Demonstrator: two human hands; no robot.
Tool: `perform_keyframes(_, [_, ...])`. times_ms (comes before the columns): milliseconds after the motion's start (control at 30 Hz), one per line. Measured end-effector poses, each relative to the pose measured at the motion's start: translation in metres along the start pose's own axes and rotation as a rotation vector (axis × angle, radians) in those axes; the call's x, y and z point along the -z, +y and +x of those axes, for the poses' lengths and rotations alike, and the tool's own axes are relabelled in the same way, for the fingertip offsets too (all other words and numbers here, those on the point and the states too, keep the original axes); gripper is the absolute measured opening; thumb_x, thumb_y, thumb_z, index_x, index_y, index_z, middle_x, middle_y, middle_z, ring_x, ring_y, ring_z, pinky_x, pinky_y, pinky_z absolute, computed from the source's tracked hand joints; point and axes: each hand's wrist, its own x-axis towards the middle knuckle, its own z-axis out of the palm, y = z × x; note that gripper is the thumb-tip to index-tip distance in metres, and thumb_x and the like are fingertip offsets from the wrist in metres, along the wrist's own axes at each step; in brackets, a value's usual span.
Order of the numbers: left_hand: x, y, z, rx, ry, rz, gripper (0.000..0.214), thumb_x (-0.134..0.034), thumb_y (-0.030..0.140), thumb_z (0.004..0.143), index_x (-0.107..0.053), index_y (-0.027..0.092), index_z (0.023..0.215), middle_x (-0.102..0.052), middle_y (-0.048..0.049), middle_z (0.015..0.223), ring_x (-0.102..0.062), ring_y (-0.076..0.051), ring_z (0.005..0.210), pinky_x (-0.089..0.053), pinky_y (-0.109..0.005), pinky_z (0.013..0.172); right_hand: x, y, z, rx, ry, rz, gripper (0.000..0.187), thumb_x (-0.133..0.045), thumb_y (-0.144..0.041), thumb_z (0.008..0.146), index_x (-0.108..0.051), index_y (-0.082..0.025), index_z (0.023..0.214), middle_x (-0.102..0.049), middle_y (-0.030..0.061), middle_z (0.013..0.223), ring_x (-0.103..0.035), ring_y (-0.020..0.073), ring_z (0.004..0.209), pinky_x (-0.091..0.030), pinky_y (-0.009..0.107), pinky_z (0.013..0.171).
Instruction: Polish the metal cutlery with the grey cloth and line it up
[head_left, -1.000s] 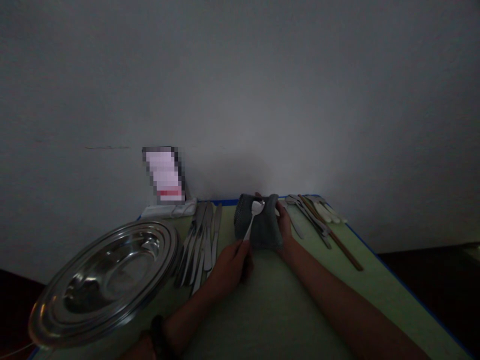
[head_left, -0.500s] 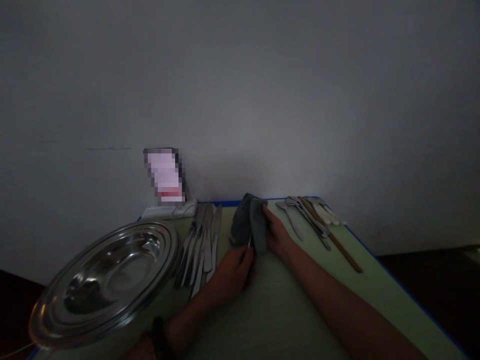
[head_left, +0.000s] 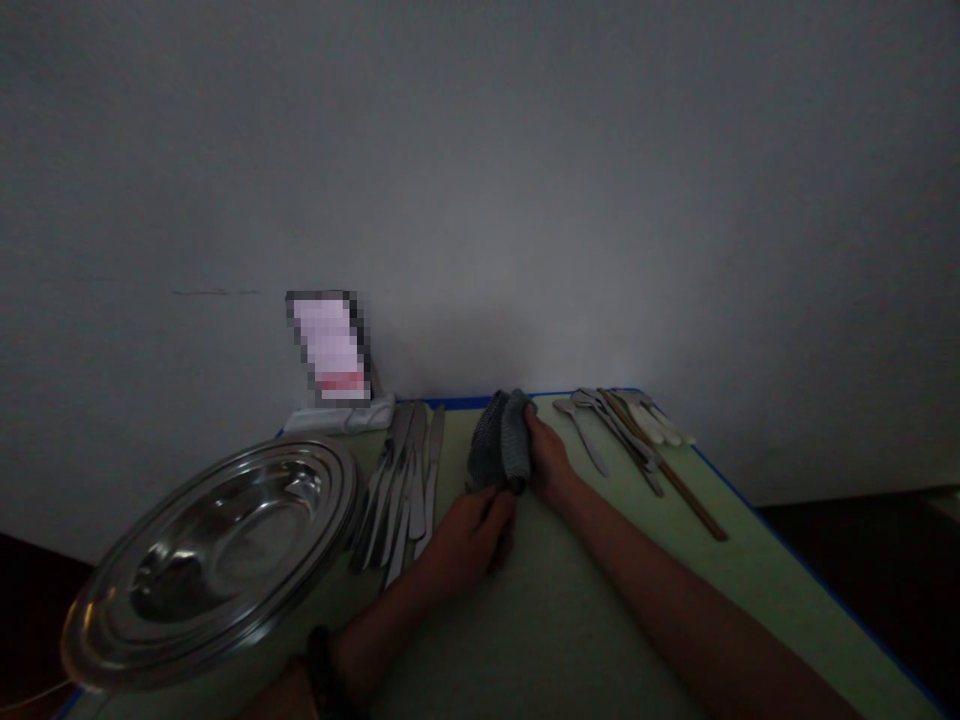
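A grey cloth (head_left: 499,445) is bunched up over the middle of the table, and my right hand (head_left: 551,460) is closed around its right side. Just below it, my left hand (head_left: 472,525) is pinched at the cloth's lower edge on a thin piece of cutlery. The cloth and my fingers mostly hide that piece, so its kind does not show. Several table knives (head_left: 409,480) lie to the left of my left hand. Right of my right hand lies a spoon (head_left: 583,438).
Shiny metal dishes (head_left: 330,470) are stacked at the left. A phone (head_left: 330,345) leans near the wall above a white object (head_left: 337,415). At the right are more spoons (head_left: 619,440), wooden chopsticks (head_left: 682,490) and white-handled cutlery (head_left: 656,425). Blue edging (head_left: 810,590) borders the green table.
The cloth has been folded further around the piece between my hands; a thin shiny edge seen before is now covered. My left hand has shifted slightly right.
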Motion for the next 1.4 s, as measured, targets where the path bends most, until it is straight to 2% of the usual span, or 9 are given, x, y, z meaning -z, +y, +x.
perform_keyframes(233, [-0.001, -0.001, 0.001, 0.005, 0.006, -0.017, 0.034, -0.031, 0.041, 0.087, -0.043, 0.019, 0.065, -0.044, 0.0052, 0.049, -0.042, -0.01, 0.043, -0.034, -0.022, 0.044, 0.0, -0.004, 0.001, -0.093, 0.034, -0.018, 0.032, -0.052, -0.045, 0.081, -0.064, -0.017, 0.091, -0.07, 0.0034, 0.071, -0.065, 0.0185, 0.082, -0.052, 0.028, 0.071])
perform_keyframes(433, [0.0, -0.002, 0.001, -0.001, -0.003, -0.028, 0.035, -0.027, 0.043, 0.088, -0.043, 0.019, 0.067, -0.043, 0.0052, 0.049, -0.042, -0.011, 0.043, -0.035, -0.022, 0.044, 0.002, -0.008, -0.001, -0.18, -0.073, -0.02, 0.038, -0.049, -0.049, 0.079, -0.066, -0.015, 0.084, -0.069, 0.0052, 0.066, -0.065, 0.0203, 0.076, -0.052, 0.031, 0.068])
perform_keyframes(600, [-0.001, -0.005, 0.001, -0.019, -0.007, -0.004, 0.035, -0.028, 0.042, 0.088, -0.043, 0.019, 0.066, -0.043, 0.0054, 0.05, -0.042, -0.01, 0.043, -0.034, -0.022, 0.044, -0.002, -0.008, -0.007, -0.133, -0.099, -0.037, 0.021, -0.063, -0.035, 0.073, -0.065, -0.016, 0.08, -0.068, 0.0022, 0.063, -0.065, 0.0183, 0.071, -0.051, 0.029, 0.067])
perform_keyframes(900, [-0.001, -0.002, 0.0, -0.041, -0.013, 0.052, 0.033, -0.033, 0.04, 0.088, -0.044, 0.019, 0.064, -0.045, 0.0048, 0.051, -0.044, -0.011, 0.047, -0.034, -0.023, 0.049, -0.002, -0.007, -0.009, -0.07, -0.075, -0.037, 0.025, -0.068, -0.036, 0.068, -0.064, -0.018, 0.084, -0.068, 0.0005, 0.066, -0.065, 0.0168, 0.07, -0.051, 0.027, 0.066])
perform_keyframes(1067, [-0.001, 0.0, 0.0, -0.024, -0.023, 0.027, 0.034, -0.033, 0.041, 0.088, -0.044, 0.019, 0.064, -0.043, 0.0054, 0.05, -0.044, -0.011, 0.046, -0.033, -0.022, 0.047, -0.002, -0.006, -0.005, -0.091, -0.048, -0.01, 0.022, -0.061, -0.038, 0.075, -0.063, -0.018, 0.085, -0.069, 0.0014, 0.07, -0.065, 0.0164, 0.074, -0.052, 0.028, 0.068])
perform_keyframes(1267, [0.0, 0.0, -0.003, 0.003, -0.022, -0.034, 0.044, -0.026, 0.05, 0.088, -0.045, 0.019, 0.063, -0.043, 0.0049, 0.049, -0.044, -0.011, 0.046, -0.034, -0.023, 0.047, -0.002, -0.005, -0.001, -0.141, -0.009, 0.042, 0.034, -0.048, -0.047, 0.082, -0.062, -0.017, 0.085, -0.069, 0.0056, 0.075, -0.065, 0.0178, 0.08, -0.052, 0.029, 0.07])
perform_keyframes(1400, [0.001, -0.002, -0.004, 0.006, -0.05, -0.099, 0.05, -0.02, 0.054, 0.088, -0.046, 0.019, 0.063, -0.045, 0.004, 0.048, -0.044, -0.011, 0.045, -0.035, -0.023, 0.047, -0.001, -0.004, 0.0, -0.128, 0.021, 0.044, 0.034, -0.046, -0.047, 0.084, -0.061, -0.017, 0.085, -0.069, 0.0063, 0.078, -0.065, 0.0175, 0.082, -0.053, 0.028, 0.07])
